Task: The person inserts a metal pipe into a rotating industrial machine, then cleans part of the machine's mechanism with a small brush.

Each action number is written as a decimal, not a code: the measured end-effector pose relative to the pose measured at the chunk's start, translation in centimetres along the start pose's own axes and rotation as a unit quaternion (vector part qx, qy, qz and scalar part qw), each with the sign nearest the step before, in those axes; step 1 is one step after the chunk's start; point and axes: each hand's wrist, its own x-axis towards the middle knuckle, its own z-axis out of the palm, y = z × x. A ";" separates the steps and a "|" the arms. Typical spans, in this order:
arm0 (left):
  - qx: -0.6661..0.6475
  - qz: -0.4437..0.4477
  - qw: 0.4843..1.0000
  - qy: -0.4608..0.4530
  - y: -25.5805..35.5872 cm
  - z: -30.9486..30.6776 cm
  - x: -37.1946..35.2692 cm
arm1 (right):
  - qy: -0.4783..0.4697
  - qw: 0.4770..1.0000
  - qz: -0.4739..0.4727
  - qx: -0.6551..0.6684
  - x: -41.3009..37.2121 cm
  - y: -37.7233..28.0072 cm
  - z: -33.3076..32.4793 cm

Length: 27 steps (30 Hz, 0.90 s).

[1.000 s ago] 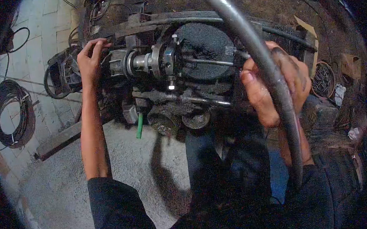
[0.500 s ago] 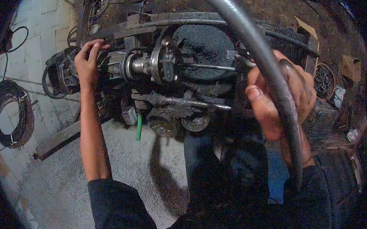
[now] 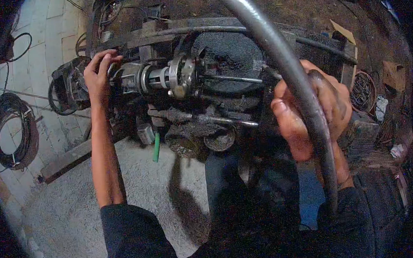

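Observation:
My left hand (image 3: pixel 98 76) rests at the left end of a greasy lathe-like machine, thumb and fingers bent but apart, with nothing visible between them. Right of it are a shiny spindle (image 3: pixel 155 79) and a round metal chuck (image 3: pixel 181 76). A thin steel rod (image 3: pixel 234 78) extends rightward from the chuck. My right hand (image 3: pixel 328 97), smeared with dark grease, is closed at the machine's right end. A slim grey metal piece (image 3: pixel 271 72) sticks out past its fingers toward the rod. A thick dark tube (image 3: pixel 282 50) crosses close to the camera and hides part of this hand.
A black cable coil (image 3: pixel 13 132) lies on the left floor tiles. A green tube (image 3: pixel 156 148) hangs below the machine, above a metal cup (image 3: pixel 219 140). At right are a basket of small metal parts (image 3: pixel 363 92) and a cardboard box (image 3: pixel 393 75). A long beam (image 3: pixel 68 160) lies lower left.
The chuck's face looks different, as if it has turned. The view has shifted slightly; both hands keep nearly the same places on the machine.

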 end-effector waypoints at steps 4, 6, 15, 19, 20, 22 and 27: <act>-0.015 0.014 1.000 -0.012 -0.6 -0.1 0.4 | -0.011 0.999 -0.029 -0.023 0.2 0.2 0.0; -0.013 0.008 1.000 -0.009 -0.4 -0.1 0.3 | -0.006 0.998 -0.059 -0.004 0.6 0.0 0.2; -0.009 -0.003 1.000 -0.013 -0.3 -0.2 0.1 | -0.009 0.992 -0.125 0.035 1.1 0.6 0.6; -0.004 -0.004 1.000 -0.007 -0.2 -0.2 0.3 | -0.046 0.991 -0.121 0.020 1.8 0.1 -0.1; -0.005 -0.004 1.000 -0.004 -0.1 -0.3 0.4 | -0.049 0.991 -0.123 0.020 2.0 0.1 -0.1; -0.003 0.001 1.000 -0.012 0.1 -0.1 0.2 | -0.055 0.992 -0.113 0.022 1.6 0.2 -0.2; -0.011 0.000 1.000 -0.016 -0.1 -0.2 0.3 | -0.071 0.990 -0.122 0.018 0.9 1.2 -0.4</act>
